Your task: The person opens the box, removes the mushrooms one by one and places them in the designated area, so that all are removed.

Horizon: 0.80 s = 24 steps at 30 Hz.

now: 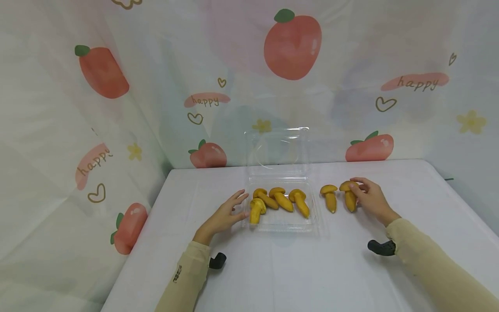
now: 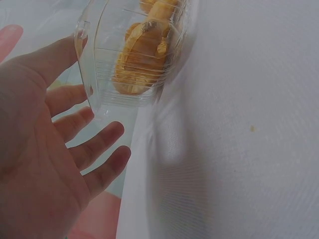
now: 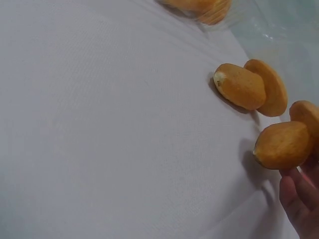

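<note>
A clear plastic clamshell box point(image 1: 280, 226) stands with its lid raised and several yellow mushrooms point(image 1: 281, 199) inside. My left hand point(image 1: 223, 216) is at the box's left side, fingers spread and relaxed; in the left wrist view the thumb and some fingertips meet the clear rim point(image 2: 82, 59). To the right of the box, my right hand point(image 1: 371, 199) pinches the cap of a yellow mushroom point(image 1: 349, 201) between thumb and fingers. That mushroom point(image 3: 283, 145) has its stem toward me, and part of its cap is cut off by the frame's edge. Another mushroom point(image 1: 329, 199) lies between it and the box.
A white cloth covers the table point(image 1: 288, 273). Behind the box hangs a fruit-printed curtain point(image 1: 249, 65), with the raised lid point(image 1: 277, 151) in front of it. Dark wrist pieces show at the left sleeve point(image 1: 187, 273) and right sleeve point(image 1: 425, 251).
</note>
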Each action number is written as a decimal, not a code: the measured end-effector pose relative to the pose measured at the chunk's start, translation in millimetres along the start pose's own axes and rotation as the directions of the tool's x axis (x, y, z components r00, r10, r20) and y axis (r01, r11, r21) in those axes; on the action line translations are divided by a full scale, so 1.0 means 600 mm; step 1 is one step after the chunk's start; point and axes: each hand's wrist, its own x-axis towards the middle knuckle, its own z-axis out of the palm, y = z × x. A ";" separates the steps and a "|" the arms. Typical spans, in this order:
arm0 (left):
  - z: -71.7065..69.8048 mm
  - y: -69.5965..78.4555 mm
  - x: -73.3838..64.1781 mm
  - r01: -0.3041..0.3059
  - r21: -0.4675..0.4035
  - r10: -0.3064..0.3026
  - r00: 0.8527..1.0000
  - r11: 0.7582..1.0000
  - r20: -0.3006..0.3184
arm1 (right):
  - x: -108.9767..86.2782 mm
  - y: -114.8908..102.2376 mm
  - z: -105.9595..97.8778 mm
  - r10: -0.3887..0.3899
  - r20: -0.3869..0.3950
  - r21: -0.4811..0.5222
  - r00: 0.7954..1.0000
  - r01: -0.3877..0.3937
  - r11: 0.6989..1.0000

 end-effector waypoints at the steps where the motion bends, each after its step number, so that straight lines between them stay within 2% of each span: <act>1: 0.000 0.000 0.000 0.001 0.000 -0.001 1.000 1.000 0.000 | 0.000 0.001 0.000 0.005 0.003 -0.006 1.000 -0.005 1.000; 24: 0.001 0.005 -0.001 0.004 -0.006 -0.004 1.000 1.000 -0.001 | 0.012 0.027 0.006 0.069 0.040 -0.061 0.997 -0.067 0.996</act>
